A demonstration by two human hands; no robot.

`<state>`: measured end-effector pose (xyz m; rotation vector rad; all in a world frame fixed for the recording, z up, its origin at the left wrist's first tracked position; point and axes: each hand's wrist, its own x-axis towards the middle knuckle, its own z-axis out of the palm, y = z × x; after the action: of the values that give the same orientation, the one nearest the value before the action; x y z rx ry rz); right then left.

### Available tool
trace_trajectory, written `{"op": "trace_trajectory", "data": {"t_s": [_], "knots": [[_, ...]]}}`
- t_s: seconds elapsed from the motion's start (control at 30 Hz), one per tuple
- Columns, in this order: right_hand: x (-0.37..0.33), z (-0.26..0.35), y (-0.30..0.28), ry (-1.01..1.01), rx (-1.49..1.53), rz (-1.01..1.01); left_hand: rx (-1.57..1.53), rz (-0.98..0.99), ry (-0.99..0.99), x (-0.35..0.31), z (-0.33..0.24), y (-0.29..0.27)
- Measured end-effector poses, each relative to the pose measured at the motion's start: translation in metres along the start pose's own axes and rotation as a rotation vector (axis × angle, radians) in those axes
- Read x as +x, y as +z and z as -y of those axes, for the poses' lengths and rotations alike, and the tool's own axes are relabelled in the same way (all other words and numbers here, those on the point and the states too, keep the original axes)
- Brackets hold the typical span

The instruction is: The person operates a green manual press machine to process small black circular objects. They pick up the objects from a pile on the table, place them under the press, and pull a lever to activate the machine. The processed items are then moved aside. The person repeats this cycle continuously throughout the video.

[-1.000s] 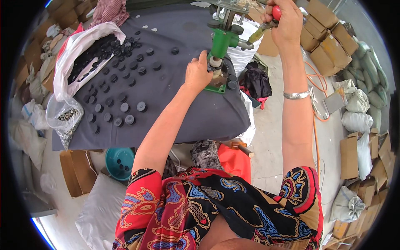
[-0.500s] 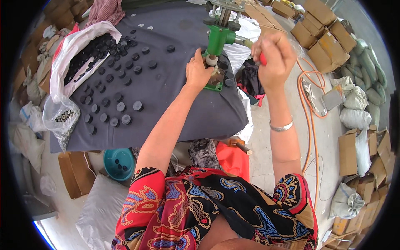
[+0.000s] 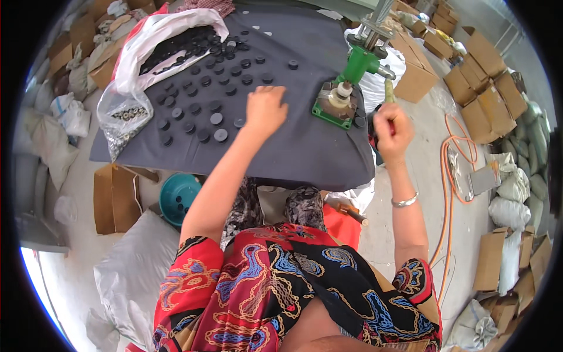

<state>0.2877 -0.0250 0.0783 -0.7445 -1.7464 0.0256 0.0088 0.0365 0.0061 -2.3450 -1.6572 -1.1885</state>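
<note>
My left hand [image 3: 267,110] hovers over the dark cloth beside the black round discs [image 3: 247,78], its thumb apart from the bent fingers. Nothing shows in it, though the fingertips are partly hidden. At the right, my right hand [image 3: 393,130] is closed round the lever handle [image 3: 389,92] of a green hand press [image 3: 358,66]; a bit of red shows at the grip. The press stands on a green-edged base [image 3: 332,114] near the table's right side, with a pale round piece [image 3: 343,89] under its ram. A few dark discs [image 3: 359,121] lie next to the base.
A white sack [image 3: 130,56] spills black discs at the far left. Below it sits a clear bag of small metal parts [image 3: 126,114]. A teal basin [image 3: 177,198] stands under the table's front edge. An orange hose [image 3: 444,176] and cardboard boxes [image 3: 476,117] lie to the right.
My left hand has left the press base and moved left toward the discs. My right hand has come down with the lever. The whole view has shifted, so the table sits further right.
</note>
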Motion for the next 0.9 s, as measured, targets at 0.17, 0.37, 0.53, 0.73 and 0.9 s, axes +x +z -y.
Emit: {"op": "trace_trajectory", "data": {"t_s": [0.17, 0.37, 0.53, 0.73, 0.9], "knots": [[0.074, 0.008, -0.013, 0.263, 0.278, -0.107, 0.296, 0.350, -0.153, -0.026, 0.044, -0.056], [0.134, -0.019, -0.024, 0.287, 0.479, -0.154, 0.411, 0.432, -0.046, -0.043, 0.068, -0.033], [0.144, -0.020, -0.026, 0.336, 0.546, -0.244, 0.271, 0.398, 0.015, -0.033, 0.057, -0.011], [0.155, -0.019, -0.020, 0.326, 0.577, -0.251, 0.103, 0.331, 0.031, -0.008, 0.024, 0.032], [0.154, -0.038, -0.032, 0.340, 0.590, -0.210, -0.047, 0.148, -0.098, -0.014, 0.011, 0.046]]}}
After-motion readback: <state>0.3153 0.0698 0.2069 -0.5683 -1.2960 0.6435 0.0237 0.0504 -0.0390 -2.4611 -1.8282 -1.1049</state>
